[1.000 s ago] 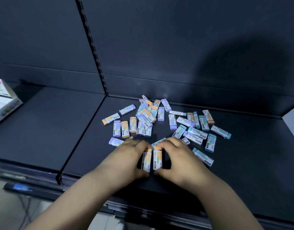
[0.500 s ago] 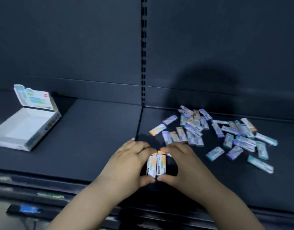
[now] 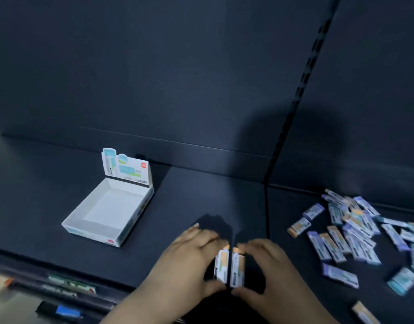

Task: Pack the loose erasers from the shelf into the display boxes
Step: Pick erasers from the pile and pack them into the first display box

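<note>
My left hand (image 3: 189, 260) and my right hand (image 3: 267, 265) press together a small upright stack of erasers (image 3: 229, 267) with orange ends, held between thumbs and fingers above the front of the dark shelf. A white display box (image 3: 77, 226) with a raised printed flap stands open and empty to the left, well apart from my hands. A loose pile of erasers (image 3: 355, 230) in purple, orange and teal sleeves lies on the shelf at the right.
The dark shelf (image 3: 201, 197) has a back panel and a slotted upright post (image 3: 295, 108). A seam between shelf panels (image 3: 267, 206) runs just right of my hands. Price-rail labels (image 3: 70, 284) line the front edge at lower left.
Both hands have carried the eraser stack leftward, away from the pile and across the shelf seam. The view has swung left, so the display box is now fully visible.
</note>
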### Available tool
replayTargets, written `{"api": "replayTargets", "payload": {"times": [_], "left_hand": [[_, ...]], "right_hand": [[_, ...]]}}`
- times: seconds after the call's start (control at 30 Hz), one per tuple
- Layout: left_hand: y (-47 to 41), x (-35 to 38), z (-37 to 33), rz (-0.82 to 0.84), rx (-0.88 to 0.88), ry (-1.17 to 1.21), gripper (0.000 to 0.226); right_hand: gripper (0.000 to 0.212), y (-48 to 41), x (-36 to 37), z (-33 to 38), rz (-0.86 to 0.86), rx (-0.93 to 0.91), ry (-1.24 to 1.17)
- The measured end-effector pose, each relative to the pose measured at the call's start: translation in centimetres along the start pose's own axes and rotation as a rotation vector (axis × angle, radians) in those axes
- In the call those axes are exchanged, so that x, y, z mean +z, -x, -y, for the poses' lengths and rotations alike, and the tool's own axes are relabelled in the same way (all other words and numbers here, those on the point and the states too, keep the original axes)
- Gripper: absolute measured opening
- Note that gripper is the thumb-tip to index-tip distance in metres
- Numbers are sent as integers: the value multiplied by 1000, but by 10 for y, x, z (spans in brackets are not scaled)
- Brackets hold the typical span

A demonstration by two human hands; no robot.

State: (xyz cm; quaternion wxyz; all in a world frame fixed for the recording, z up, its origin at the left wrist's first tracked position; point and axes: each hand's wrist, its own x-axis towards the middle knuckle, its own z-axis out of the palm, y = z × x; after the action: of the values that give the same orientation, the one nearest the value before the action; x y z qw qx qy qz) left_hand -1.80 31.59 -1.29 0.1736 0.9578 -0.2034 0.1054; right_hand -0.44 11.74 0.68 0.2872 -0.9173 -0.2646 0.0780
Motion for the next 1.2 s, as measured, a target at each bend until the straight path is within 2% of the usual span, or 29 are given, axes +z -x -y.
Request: {"api": "replayTargets", "payload": {"times": [0.17, 0.3, 0.5, 0.6, 0.83, 1.1, 1.2], "left_hand": [[7, -16, 20, 2, -97, -11, 65], [11, -39, 48, -54, -181, -40, 66], [27, -58, 102, -32, -313, -2, 71], [31, -75, 137, -41, -321, -11, 67], [33, -106, 220, 49, -249, -67, 68], [19, -101, 247, 228, -171, -82, 54], [17, -93, 251, 257, -147, -81, 37]], "right_hand": [[75, -34, 5, 8, 30, -103, -19], [70, -63, 5, 29, 29, -178, -17], [69, -93, 23, 63, 41, -182, -20], [70, -111, 37, 86, -21, -145, -14], [71, -161, 70, 149, -105, -121, 43], [57, -211, 123, 169, 6, 47, 195], [52, -220, 133, 168, 30, 112, 238]]}}
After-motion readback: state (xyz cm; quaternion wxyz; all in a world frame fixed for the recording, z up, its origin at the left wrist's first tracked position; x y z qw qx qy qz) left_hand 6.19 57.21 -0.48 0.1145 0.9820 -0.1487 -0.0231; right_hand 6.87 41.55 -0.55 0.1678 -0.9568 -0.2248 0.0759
